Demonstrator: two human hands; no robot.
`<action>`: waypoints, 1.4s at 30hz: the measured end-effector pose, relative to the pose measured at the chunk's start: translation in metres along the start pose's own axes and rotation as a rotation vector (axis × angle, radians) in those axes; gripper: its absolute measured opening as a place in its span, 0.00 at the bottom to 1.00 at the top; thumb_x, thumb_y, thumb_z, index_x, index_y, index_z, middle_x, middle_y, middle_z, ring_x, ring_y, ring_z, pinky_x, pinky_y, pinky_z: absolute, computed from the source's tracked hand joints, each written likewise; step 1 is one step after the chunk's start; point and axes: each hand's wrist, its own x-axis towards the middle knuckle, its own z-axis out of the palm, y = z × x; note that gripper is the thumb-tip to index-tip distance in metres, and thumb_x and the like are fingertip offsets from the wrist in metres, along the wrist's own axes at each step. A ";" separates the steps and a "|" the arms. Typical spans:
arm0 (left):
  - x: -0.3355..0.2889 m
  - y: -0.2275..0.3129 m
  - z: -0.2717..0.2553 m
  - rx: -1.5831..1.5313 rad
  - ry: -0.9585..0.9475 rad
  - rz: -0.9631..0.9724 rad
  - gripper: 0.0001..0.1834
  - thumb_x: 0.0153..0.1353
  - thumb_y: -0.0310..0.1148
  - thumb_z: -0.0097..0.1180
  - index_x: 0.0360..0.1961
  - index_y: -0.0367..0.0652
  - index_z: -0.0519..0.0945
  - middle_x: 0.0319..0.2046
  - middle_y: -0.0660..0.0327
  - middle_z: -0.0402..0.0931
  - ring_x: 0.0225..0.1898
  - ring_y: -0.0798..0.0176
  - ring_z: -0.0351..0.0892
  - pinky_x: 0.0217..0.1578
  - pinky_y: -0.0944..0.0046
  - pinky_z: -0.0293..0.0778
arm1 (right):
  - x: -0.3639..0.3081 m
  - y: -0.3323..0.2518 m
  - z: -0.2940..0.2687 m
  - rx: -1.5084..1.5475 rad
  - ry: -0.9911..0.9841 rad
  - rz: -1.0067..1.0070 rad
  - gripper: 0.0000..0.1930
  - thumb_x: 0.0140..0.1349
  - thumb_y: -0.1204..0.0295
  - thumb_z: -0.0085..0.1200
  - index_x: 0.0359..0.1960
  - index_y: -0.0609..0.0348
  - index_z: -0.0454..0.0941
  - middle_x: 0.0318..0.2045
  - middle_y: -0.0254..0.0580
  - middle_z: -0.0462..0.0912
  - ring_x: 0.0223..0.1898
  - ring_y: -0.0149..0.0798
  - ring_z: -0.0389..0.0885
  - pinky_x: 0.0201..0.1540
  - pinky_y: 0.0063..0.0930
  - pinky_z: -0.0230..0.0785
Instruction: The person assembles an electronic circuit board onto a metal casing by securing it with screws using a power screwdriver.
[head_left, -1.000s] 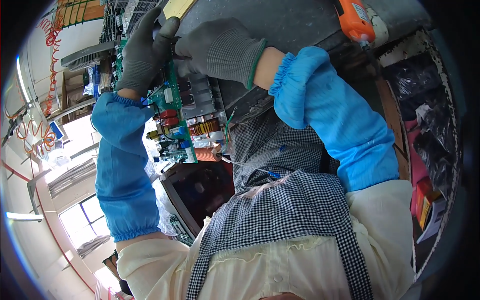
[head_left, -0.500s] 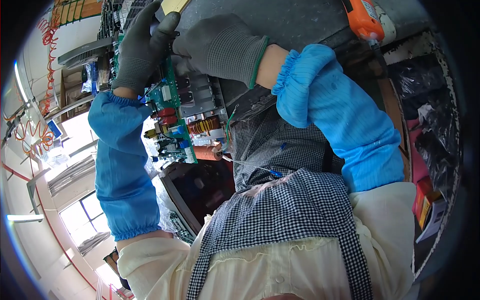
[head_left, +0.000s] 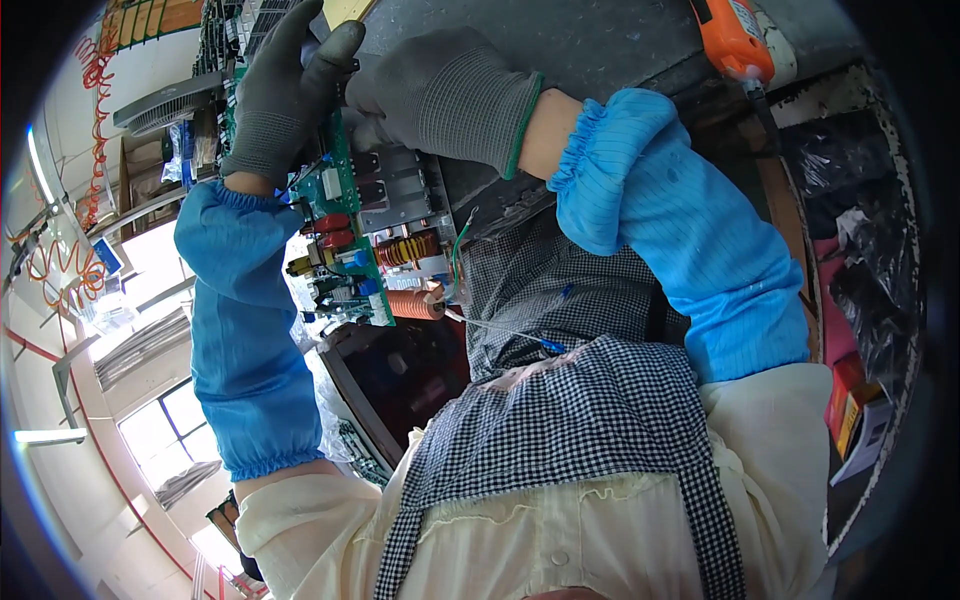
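A large green circuit board stands on edge at the upper left, crowded with red, yellow and blue parts, copper coils and grey metal heat sinks. My left hand, in a grey knit glove, grips the board's upper part; its thumb is apart from the long fingers, whose tips run to the picture's edge. Beside that thumb, my right hand, gloved alike, is closed at the board's right side. Its fingertips are turned away, so whatever they pinch is hidden. A loose green wire sticks up by the coils.
An orange power tool with a cord lies at the upper right on the dark worktop. Black plastic bags fill a bin on the right. Behind the board are a fan and orange coiled hoses.
Both hands keep nearly the same places on the circuit board. The right forearm has shifted very slightly to the right, and the view has moved a little.
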 end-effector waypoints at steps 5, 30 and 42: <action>-0.002 0.011 0.001 -0.144 -0.074 -0.122 0.43 0.67 0.65 0.54 0.71 0.43 0.68 0.60 0.43 0.76 0.58 0.52 0.80 0.58 0.55 0.74 | 0.001 0.000 0.002 -0.071 0.042 -0.012 0.13 0.68 0.58 0.56 0.48 0.46 0.84 0.40 0.36 0.88 0.43 0.40 0.90 0.45 0.44 0.83; -0.004 0.013 0.004 -0.322 -0.050 -0.153 0.43 0.65 0.60 0.60 0.72 0.43 0.65 0.55 0.44 0.76 0.48 0.55 0.86 0.46 0.58 0.85 | -0.107 -0.041 0.036 0.265 0.451 -0.125 0.18 0.58 0.59 0.67 0.47 0.53 0.87 0.37 0.37 0.83 0.38 0.37 0.80 0.42 0.38 0.72; -0.002 0.004 0.005 -0.351 -0.087 -0.149 0.41 0.67 0.57 0.60 0.72 0.43 0.66 0.54 0.44 0.78 0.48 0.55 0.87 0.46 0.59 0.85 | -0.102 -0.045 0.044 0.241 0.297 -0.086 0.24 0.65 0.49 0.58 0.53 0.53 0.84 0.48 0.42 0.83 0.47 0.44 0.82 0.49 0.46 0.75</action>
